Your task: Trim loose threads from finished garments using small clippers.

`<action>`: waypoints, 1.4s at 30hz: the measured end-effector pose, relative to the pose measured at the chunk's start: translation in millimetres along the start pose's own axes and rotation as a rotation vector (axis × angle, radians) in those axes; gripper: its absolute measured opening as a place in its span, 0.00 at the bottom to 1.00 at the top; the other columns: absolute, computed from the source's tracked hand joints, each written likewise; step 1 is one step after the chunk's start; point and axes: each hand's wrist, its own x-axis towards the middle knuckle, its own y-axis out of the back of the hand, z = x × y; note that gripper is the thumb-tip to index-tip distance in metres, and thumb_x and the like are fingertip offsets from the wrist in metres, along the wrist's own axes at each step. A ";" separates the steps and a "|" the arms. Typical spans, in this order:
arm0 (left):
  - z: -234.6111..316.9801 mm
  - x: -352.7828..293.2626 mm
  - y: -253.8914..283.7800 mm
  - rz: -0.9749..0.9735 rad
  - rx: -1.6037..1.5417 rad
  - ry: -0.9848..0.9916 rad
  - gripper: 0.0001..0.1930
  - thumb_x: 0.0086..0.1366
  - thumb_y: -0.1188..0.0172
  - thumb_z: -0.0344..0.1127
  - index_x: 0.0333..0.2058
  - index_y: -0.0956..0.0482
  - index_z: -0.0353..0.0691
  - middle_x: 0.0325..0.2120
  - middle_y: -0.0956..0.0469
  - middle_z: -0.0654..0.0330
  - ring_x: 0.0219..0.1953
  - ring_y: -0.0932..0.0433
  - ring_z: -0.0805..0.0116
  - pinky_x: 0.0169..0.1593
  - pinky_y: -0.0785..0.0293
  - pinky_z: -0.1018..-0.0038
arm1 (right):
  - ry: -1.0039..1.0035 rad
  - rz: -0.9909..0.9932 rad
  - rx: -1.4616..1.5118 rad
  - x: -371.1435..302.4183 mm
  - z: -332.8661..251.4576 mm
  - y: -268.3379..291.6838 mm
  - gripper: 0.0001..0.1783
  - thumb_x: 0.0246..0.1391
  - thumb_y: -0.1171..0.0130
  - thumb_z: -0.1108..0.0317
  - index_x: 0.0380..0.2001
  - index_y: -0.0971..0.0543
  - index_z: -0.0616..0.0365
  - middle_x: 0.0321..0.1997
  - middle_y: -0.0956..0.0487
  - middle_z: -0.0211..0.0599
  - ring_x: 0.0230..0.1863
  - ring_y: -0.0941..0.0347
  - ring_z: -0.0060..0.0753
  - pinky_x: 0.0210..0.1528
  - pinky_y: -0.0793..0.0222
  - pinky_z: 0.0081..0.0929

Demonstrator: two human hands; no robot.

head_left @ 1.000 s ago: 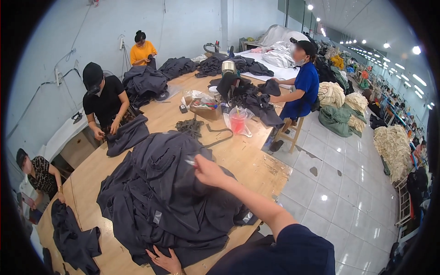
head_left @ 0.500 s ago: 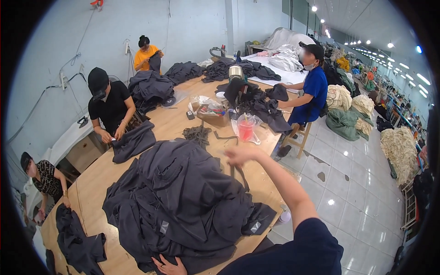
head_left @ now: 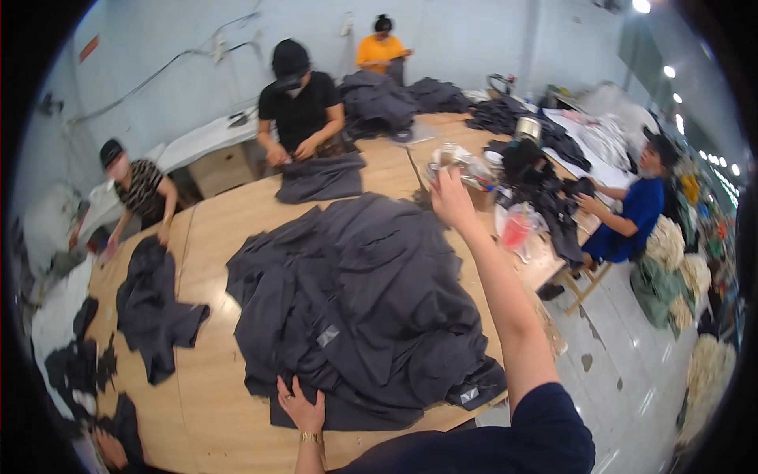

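A large heap of dark grey garments (head_left: pixel 371 292) lies in front of me on the wooden table, with small light labels showing on it. My left hand (head_left: pixel 302 404) rests on its near edge, fingers spread over the cloth. Stretched out beyond the heap, my right hand (head_left: pixel 452 199) is at the near side of a small box of odds and ends (head_left: pixel 482 197). Its fingertips overlap the box and are blurred, so any object in them cannot be made out. Right of that hand stands a clear cup of red drink (head_left: pixel 516 227).
Across the table a person in black (head_left: pixel 300 110) handles a grey garment (head_left: pixel 324 178). Others work at far left, at the back in orange, and at right in blue. Another garment (head_left: pixel 154 304) lies at left. A hand (head_left: pixel 110 449) shows at the lower left edge.
The view has swung to the left. My right hand has moved from above the dark strips beside the heap to the box farther off. My left hand stays on the heap's near edge.
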 end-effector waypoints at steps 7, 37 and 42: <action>1.0 -5.0 5.2 -0.021 0.017 0.022 0.37 0.48 0.34 0.46 0.55 0.35 0.37 0.62 0.50 0.42 0.64 0.49 0.46 0.62 0.50 0.51 | 0.099 -0.187 0.113 -117.5 -61.5 -45.0 0.14 0.42 0.39 0.69 0.32 0.31 0.60 0.38 0.30 0.44 0.45 0.33 0.49 0.46 0.39 0.43; 72.4 -39.4 24.6 0.027 -0.354 0.227 0.35 0.51 0.34 0.42 0.57 0.37 0.43 0.61 0.49 0.39 0.64 0.51 0.38 0.65 0.50 0.56 | -0.146 -0.486 0.608 -301.1 -158.2 -18.9 0.16 0.40 0.44 0.77 0.13 0.42 0.59 0.11 0.42 0.30 0.16 0.46 0.23 0.21 0.47 0.22; 107.2 -38.7 17.6 -0.209 -0.951 -0.018 0.46 0.47 0.32 0.38 0.62 0.48 0.34 0.62 0.51 0.42 0.66 0.52 0.48 0.65 0.49 0.63 | -0.100 -0.910 1.168 -236.5 -232.7 68.5 0.17 0.39 0.41 0.79 0.12 0.41 0.57 0.14 0.40 0.29 0.17 0.45 0.26 0.22 0.50 0.26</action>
